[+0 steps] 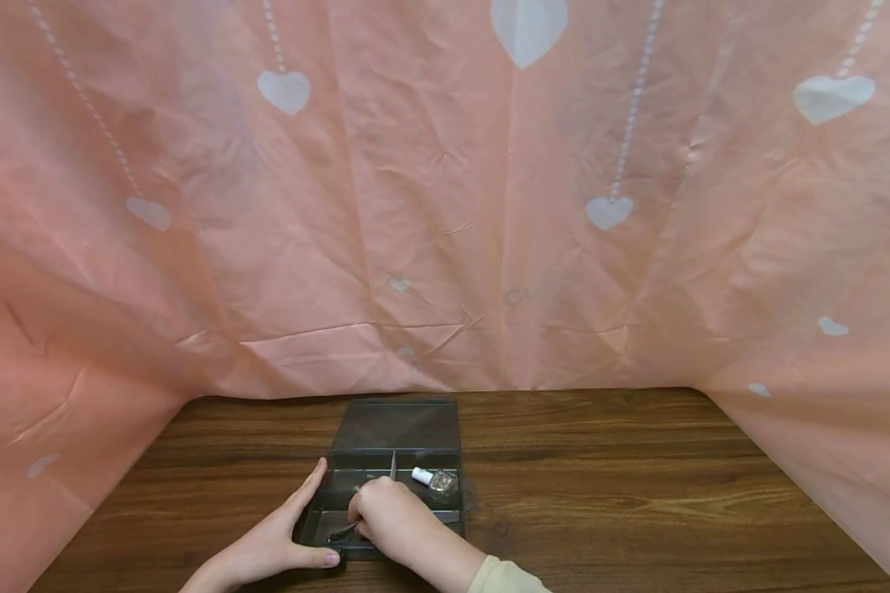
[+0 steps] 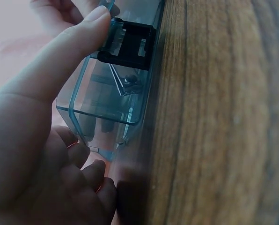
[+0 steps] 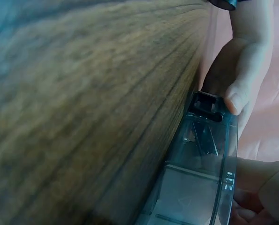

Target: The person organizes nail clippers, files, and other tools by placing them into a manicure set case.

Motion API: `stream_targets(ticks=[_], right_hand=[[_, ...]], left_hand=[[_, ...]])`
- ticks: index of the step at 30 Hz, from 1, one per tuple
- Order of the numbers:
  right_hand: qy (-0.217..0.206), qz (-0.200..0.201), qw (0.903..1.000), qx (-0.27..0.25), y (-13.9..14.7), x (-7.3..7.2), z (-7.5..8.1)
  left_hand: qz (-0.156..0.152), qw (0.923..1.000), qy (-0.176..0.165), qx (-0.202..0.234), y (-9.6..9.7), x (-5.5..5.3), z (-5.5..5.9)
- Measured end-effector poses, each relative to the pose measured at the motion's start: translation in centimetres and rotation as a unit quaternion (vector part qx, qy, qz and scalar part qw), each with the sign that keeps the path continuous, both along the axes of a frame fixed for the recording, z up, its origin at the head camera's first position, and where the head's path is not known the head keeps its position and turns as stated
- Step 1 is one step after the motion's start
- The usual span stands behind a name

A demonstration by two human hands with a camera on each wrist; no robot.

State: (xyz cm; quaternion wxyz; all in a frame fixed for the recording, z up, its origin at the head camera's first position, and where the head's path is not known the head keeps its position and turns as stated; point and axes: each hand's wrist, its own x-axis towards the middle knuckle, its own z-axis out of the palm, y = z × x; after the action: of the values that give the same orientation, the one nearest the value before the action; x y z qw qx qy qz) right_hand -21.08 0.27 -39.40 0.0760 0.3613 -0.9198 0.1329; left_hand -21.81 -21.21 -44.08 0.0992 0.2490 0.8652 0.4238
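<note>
A smoky clear plastic box (image 1: 396, 427) lies on the table with its lid folded back. My left hand (image 1: 278, 531) holds its left side, thumb at the front corner by a black latch (image 2: 130, 44) and fingers along the side wall. Inside the box, my right hand (image 1: 393, 515) has curled fingers pinching a slim metal tool (image 1: 344, 532) with a dark end, over the front compartment. Through the wall, the left wrist view shows thin V-shaped metal (image 2: 123, 88). A small bottle (image 1: 442, 484) with a white cap lies in the back compartment, near a pointed metal piece (image 1: 394, 465).
Around the box spreads a dark wood-grain tabletop (image 1: 601, 486). A pink curtain (image 1: 445, 206) with white hearts hangs behind it and along both sides. The open lid reaches back close to the curtain.
</note>
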Motion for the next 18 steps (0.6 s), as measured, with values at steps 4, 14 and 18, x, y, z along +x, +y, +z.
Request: stream_targets(ticks=[4,14,18], right_hand=[[0.043,-0.01,0.998,0.045,-0.32,0.3,-0.1],[0.021,-0.013,0.9989,0.039,-0.33,0.06,-0.02],[-0.009,-0.012,0.9999,0.001,-0.03,-0.12,0.03]], left_hand=[[0.001,0.9999,0.009,0.009,0.02,0.04,-0.1],[-0.002,1.0,-0.004,0.005,0.06,-0.03,0.15],[0.0,0.9999,-0.01,0.006,0.07,0.07,0.22]])
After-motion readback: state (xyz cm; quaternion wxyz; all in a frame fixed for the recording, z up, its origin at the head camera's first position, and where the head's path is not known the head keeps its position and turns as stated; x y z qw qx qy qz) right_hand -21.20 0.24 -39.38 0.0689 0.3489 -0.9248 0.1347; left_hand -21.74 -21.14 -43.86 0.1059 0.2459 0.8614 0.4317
